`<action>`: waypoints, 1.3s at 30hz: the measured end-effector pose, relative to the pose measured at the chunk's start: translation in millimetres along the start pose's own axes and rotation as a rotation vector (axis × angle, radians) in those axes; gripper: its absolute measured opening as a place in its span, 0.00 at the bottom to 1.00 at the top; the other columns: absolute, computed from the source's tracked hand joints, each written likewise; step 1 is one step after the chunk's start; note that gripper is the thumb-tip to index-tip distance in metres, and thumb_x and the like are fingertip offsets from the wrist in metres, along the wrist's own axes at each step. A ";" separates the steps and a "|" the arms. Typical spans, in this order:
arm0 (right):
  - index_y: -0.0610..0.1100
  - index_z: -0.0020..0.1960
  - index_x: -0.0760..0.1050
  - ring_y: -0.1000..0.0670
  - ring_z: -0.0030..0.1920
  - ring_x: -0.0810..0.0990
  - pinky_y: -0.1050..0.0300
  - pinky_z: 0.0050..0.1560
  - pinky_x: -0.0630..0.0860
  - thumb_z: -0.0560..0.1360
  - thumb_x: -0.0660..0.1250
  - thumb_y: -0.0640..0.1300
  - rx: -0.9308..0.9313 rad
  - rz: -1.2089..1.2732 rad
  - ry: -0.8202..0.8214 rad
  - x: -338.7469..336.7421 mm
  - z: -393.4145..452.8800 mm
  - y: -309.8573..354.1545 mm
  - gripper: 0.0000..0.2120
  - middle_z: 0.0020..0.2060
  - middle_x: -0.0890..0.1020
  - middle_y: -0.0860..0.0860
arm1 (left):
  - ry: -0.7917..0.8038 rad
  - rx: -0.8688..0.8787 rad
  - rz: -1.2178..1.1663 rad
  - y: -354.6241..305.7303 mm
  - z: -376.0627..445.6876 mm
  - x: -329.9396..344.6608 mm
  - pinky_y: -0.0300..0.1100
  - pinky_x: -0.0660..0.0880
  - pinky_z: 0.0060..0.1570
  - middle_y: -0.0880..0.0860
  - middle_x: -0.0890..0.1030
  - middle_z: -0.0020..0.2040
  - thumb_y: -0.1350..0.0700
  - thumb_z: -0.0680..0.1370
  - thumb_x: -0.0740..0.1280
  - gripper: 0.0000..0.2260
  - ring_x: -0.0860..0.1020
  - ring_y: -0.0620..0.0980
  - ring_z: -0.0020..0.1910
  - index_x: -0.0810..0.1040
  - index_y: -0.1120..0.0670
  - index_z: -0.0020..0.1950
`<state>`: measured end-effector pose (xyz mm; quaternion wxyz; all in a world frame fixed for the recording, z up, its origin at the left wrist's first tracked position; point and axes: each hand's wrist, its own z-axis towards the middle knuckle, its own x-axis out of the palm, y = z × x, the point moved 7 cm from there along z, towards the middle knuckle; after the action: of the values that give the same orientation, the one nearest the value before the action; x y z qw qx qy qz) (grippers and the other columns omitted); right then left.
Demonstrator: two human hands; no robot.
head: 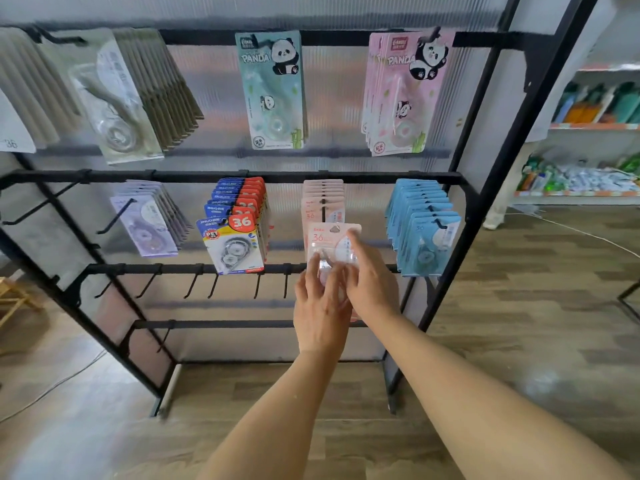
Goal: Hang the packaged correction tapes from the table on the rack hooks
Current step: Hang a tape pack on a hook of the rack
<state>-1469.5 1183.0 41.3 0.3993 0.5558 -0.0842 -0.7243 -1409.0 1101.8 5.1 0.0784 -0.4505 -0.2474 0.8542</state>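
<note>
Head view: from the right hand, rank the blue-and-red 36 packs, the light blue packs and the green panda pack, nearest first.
Measured from the right hand:
1. Light blue packs, middle rail, just to its right.
2. Blue-and-red 36 packs, middle rail, to its left; only a little farther.
3. Green panda pack, top rail, up and left, plainly farthest.

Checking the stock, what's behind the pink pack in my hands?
Behind the pink pack held by both hands, a row of matching pink packs hangs on one hook. The pack covers the hook's tip and the nearest packs' lower parts.

Left hand (320, 306), right hand (369, 289) raised together (fingers pinching).
</note>
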 end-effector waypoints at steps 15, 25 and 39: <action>0.50 0.76 0.59 0.46 0.62 0.76 0.54 0.54 0.76 0.81 0.60 0.42 0.018 -0.016 0.031 14.2 21.7 3.6 0.25 0.68 0.72 0.48 | 0.079 -0.071 0.038 16.4 13.9 7.9 0.55 0.80 0.48 0.59 0.64 0.75 0.52 0.73 0.74 0.27 0.69 0.64 0.65 0.68 0.47 0.69; 0.52 0.76 0.58 0.47 0.58 0.78 0.57 0.49 0.76 0.81 0.59 0.41 0.091 -0.057 0.105 27.2 54.0 -2.3 0.25 0.69 0.68 0.48 | 0.373 -0.109 0.042 28.9 52.1 26.0 0.52 0.70 0.67 0.50 0.36 0.79 0.52 0.82 0.60 0.31 0.47 0.56 0.77 0.46 0.43 0.80; 0.52 0.78 0.50 0.48 0.55 0.79 0.62 0.39 0.72 0.81 0.59 0.44 0.123 -0.225 0.187 45.1 94.3 -5.6 0.29 0.71 0.65 0.49 | 0.496 -0.058 0.073 41.6 95.4 41.7 0.50 0.59 0.74 0.52 0.35 0.79 0.52 0.84 0.57 0.28 0.43 0.56 0.79 0.47 0.46 0.80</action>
<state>-1557.4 1126.1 39.6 0.2870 0.6503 -0.0282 -0.7028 -1506.6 1047.1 -1.0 0.0929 -0.6571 -0.2283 0.7124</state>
